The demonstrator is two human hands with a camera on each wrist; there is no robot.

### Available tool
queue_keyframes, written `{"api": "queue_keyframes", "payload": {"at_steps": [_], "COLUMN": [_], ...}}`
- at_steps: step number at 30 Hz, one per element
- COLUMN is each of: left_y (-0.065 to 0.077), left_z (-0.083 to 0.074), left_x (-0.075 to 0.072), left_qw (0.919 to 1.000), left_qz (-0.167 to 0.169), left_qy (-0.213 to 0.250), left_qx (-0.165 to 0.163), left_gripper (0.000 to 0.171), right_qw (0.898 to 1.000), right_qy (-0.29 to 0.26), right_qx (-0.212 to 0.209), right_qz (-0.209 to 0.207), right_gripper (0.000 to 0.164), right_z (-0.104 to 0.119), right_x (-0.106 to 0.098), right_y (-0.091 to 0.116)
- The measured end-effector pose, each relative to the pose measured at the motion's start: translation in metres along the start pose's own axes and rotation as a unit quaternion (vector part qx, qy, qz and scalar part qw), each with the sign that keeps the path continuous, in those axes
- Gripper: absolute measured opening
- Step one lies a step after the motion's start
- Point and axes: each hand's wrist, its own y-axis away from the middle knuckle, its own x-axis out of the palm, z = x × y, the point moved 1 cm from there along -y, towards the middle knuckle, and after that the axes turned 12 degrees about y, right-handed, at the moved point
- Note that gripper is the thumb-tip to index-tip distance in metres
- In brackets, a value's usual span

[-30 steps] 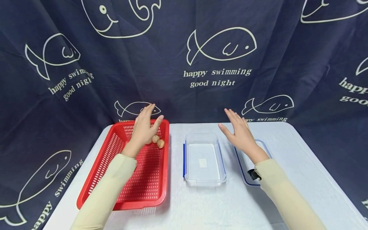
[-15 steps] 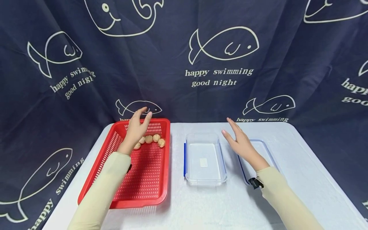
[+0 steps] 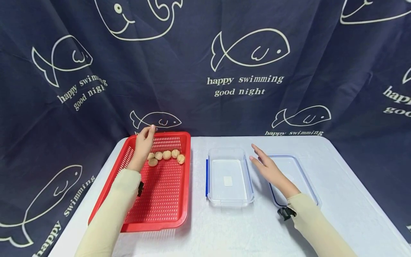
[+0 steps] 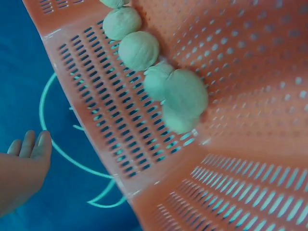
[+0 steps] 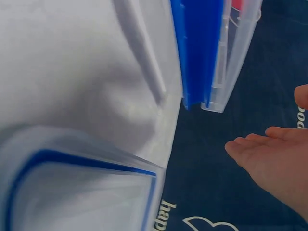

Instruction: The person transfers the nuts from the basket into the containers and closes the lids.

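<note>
My left hand (image 3: 143, 144) is raised over the back left part of a red plastic basket (image 3: 187, 200), thumb close to the fingers and nothing held. Several walnuts (image 3: 166, 154) lie along the basket's back end, just right of that hand; the left wrist view shows them (image 4: 138, 50) closer, with the fingers (image 4: 42, 144) outside the rim. Over the left edge of a clear lid with a blue seal (image 3: 297, 167) hovers my right hand (image 3: 271, 173), its fingers extended and holding nothing. A clear plastic food container (image 3: 224, 202) stands uncovered between basket and lid.
A blue latch flap (image 3: 207, 178) hangs on the container's left side. The white-covered table (image 3: 218, 235) ends at a dark blue curtain (image 3: 192, 71) printed with fish. Black straps (image 3: 286, 213) sit at the sleeves' cuffs.
My left hand has moved left and down, uncovering more walnuts, and its thumb has come nearer the fingers. My right hand has lowered slightly, showing more of the lid.
</note>
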Motion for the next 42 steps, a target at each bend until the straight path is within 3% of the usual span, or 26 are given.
{"api": "queue_keyframes", "payload": {"at_steps": [4,9,15,22,30,37,42], "left_y": [-0.001,0.000,0.000,-0.001,0.002,0.002,0.001], "left_z": [0.012,0.026,0.039,0.050,0.059,0.069,0.074], "left_x": [-0.009,-0.017,-0.020,-0.025,-0.034,-0.038,-0.039], "left_qw": [0.9962,0.9899,0.9841,0.9803,0.9702,0.9658,0.9615], "left_qz": [-0.036,-0.059,-0.069,-0.077,-0.063,-0.045,-0.035], "left_qy": [0.071,0.095,0.084,0.047,0.020,-0.021,-0.020], "left_qx": [-0.036,-0.087,-0.140,-0.176,-0.233,-0.254,-0.272], "left_gripper": [0.052,0.052,0.050,0.043,0.041,0.037,0.039], "right_qw": [1.000,0.999,0.999,0.998,0.998,0.998,0.998], "right_qy": [-0.014,-0.020,-0.015,-0.003,-0.003,-0.004,-0.010], "right_qx": [-0.003,-0.006,-0.012,-0.018,-0.016,-0.018,-0.020], "right_qz": [0.015,0.033,0.043,0.054,0.062,0.065,0.067], "right_gripper": [0.057,0.057,0.056,0.055,0.054,0.053,0.053], "right_z": [-0.002,-0.003,-0.004,-0.008,-0.007,-0.011,-0.011], "right_x": [0.007,0.013,0.016,0.021,0.023,0.023,0.023], "right_y": [0.002,0.006,0.008,0.011,0.013,0.013,0.012]}}
